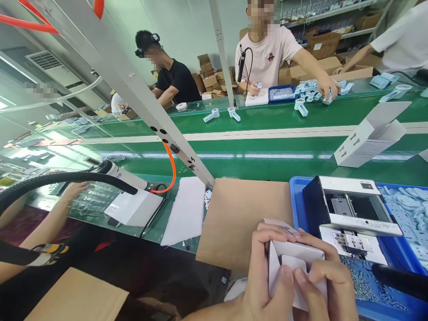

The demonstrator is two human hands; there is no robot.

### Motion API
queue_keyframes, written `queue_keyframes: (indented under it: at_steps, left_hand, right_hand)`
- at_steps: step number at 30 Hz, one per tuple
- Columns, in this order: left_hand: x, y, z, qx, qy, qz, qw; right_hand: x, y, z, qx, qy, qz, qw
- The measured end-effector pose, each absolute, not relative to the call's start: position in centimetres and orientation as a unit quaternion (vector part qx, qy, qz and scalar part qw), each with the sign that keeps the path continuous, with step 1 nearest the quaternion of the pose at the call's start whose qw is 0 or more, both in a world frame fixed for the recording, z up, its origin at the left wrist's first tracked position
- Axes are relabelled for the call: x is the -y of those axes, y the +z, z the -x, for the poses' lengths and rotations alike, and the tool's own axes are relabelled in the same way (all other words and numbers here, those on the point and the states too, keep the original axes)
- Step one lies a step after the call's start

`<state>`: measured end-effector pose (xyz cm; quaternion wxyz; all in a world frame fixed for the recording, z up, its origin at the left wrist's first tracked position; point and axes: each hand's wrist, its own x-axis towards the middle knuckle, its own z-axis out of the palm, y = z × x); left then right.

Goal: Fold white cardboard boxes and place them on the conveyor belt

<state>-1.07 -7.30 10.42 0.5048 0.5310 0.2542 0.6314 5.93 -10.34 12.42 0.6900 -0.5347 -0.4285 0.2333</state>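
Both my hands are wrapped round a small white cardboard box (297, 248), held end-on toward me at the front of the bench. My left hand (264, 272) grips its left side, the thumb pressing on the end flap. On the other side my right hand (329, 281) holds it, thumb and a finger also pushed against the flap. Beneath and beyond the box lies a flat brown cardboard sheet (247, 214). Whatever is inside the box is hidden.
To the right, a blue tray (297, 200) carries a screw-feeding machine (357, 205), loose screws and light-blue plastic parts. An open white box (368, 138) stands on the green conveyor (267, 154). A slanted metal post (143, 102) crosses the left. Co-workers sit opposite; another person's arm (50, 223) reaches in at left.
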Motion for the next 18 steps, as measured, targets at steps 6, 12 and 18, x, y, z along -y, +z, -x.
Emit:
queue_keyframes:
  at_steps: [6, 12, 18]
  left_hand:
    - [7.5, 10.1, 0.8, -0.229, 0.636, -0.508, 0.533]
    - [8.0, 9.9, 1.3, -0.223, 0.618, -0.465, 0.593]
    - [8.1, 9.7, 1.7, -0.224, 0.603, -0.45, 0.619]
  right_hand:
    - [9.9, 13.6, -4.2, 0.38, 0.191, 0.555, 0.715]
    - [10.1, 13.3, -4.3, 0.373, 0.186, 0.569, 0.709]
    - [10.7, 12.7, -4.9, 0.397, 0.226, 0.559, 0.692]
